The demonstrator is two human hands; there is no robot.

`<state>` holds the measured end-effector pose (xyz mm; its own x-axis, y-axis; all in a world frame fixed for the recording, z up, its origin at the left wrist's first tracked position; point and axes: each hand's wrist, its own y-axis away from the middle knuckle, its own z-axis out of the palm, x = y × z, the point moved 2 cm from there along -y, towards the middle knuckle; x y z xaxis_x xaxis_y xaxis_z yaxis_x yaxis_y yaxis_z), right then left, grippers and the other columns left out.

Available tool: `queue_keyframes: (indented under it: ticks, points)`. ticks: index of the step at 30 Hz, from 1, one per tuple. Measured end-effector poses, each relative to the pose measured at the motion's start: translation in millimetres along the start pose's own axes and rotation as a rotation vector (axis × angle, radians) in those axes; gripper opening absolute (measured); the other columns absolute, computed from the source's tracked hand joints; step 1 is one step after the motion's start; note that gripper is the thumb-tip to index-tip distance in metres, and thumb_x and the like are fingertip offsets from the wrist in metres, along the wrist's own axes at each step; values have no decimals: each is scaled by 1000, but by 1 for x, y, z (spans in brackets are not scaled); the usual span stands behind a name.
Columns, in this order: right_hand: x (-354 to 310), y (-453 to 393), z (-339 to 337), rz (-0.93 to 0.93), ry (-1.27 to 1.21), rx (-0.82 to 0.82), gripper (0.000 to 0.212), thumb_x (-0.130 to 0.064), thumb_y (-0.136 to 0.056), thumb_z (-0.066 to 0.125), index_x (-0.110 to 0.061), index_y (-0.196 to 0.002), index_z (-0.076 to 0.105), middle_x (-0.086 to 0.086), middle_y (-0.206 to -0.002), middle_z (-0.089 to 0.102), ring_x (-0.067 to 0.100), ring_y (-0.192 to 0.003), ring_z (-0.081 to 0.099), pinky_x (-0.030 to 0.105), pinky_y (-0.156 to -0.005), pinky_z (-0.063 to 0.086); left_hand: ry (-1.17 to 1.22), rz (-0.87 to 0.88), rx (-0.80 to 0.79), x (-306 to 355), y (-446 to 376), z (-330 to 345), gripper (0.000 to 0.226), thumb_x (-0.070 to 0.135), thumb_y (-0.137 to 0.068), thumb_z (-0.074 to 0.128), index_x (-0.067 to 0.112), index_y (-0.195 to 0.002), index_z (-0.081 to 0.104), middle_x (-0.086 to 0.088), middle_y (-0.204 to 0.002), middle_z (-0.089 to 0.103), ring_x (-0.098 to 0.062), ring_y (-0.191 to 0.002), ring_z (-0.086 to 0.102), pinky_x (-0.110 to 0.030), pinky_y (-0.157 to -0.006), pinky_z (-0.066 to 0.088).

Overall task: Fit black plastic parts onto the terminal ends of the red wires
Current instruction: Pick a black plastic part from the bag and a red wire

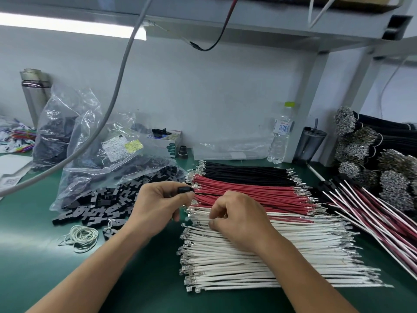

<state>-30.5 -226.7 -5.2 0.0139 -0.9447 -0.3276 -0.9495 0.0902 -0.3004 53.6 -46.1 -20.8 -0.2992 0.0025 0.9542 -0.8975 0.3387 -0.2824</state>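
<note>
My left hand [161, 203] pinches a small black plastic part [185, 190] between thumb and forefinger, with a thin black wire running right out of it. My right hand [237, 216] hovers with curled fingers over the left ends of the white wires [248, 260], fingertips pinching at a wire end there; which wire it grips is hidden. The red wires [248, 193] lie in a flat row just behind both hands, metal terminals at each end. Loose black plastic parts [106, 206] are heaped to the left of my left hand.
Black wires [246, 173] lie behind the red ones. A clear bag of black parts [108, 159] spills left. Rubber bands [80, 237] lie at the front left. Finished red-white harnesses [372, 211] and black wire bundles [372, 143] fill the right. A water bottle [281, 136] and a dark cup [312, 143] stand behind.
</note>
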Motion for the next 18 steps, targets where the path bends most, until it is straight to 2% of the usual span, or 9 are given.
queue_keyframes:
  ticks: [3, 6, 8, 11, 13, 15, 18]
  points:
    - [5, 2, -3, -1, -89, 12, 13, -43, -77, 82, -37, -76, 70, -21, -81, 61, -4, -77, 57, 24, -68, 45, 13, 0, 8, 0, 0, 0, 9, 19, -81, 84, 26, -87, 83, -13, -73, 76, -18, -48, 56, -27, -50, 44]
    - [8, 4, -7, -27, -190, 60, 12, -37, -77, 83, -36, -71, 72, -23, -78, 64, -4, -76, 60, 21, -66, 46, 37, -5, 32, 2, -2, -3, 18, 27, -70, 86, 26, -87, 84, -19, -65, 71, -18, -46, 55, -23, -44, 43]
    - [8, 4, -10, -37, -257, 100, 14, -32, -77, 83, -34, -69, 72, -22, -76, 66, -1, -75, 62, 24, -66, 52, 61, -16, 34, 3, -2, -5, 25, 30, -64, 85, 25, -88, 84, -20, -67, 72, -18, -47, 55, -24, -43, 44]
    - [11, 3, -15, -45, -360, 155, 12, -26, -81, 81, -31, -74, 73, -19, -77, 68, 3, -74, 65, 30, -69, 55, 92, -32, 9, 3, -2, -6, 21, 22, -68, 86, 23, -89, 85, -17, -72, 75, -18, -49, 56, -24, -43, 45]
    - [12, 3, -19, -76, -418, 183, 12, -23, -84, 80, -31, -80, 74, -18, -80, 67, 6, -76, 64, 26, -67, 53, 118, -29, -22, 4, -2, -5, 19, 17, -70, 86, 21, -89, 85, -16, -73, 76, -18, -47, 56, -24, -43, 45]
    - [11, 4, -21, -130, -459, 204, 13, -17, -86, 78, -30, -86, 75, -18, -83, 65, 7, -79, 63, 18, -66, 48, 138, -26, -53, 6, -1, -3, 23, 21, -66, 87, 19, -89, 85, -18, -73, 76, -17, -46, 55, -25, -43, 45]
    - [5, 6, -22, -200, -469, 250, 16, -10, -86, 77, -25, -92, 78, -15, -83, 62, 10, -82, 63, 18, -70, 49, 151, -24, -80, 8, 0, -2, 29, 25, -63, 87, 17, -90, 85, -19, -71, 75, -17, -45, 55, -25, -44, 46]
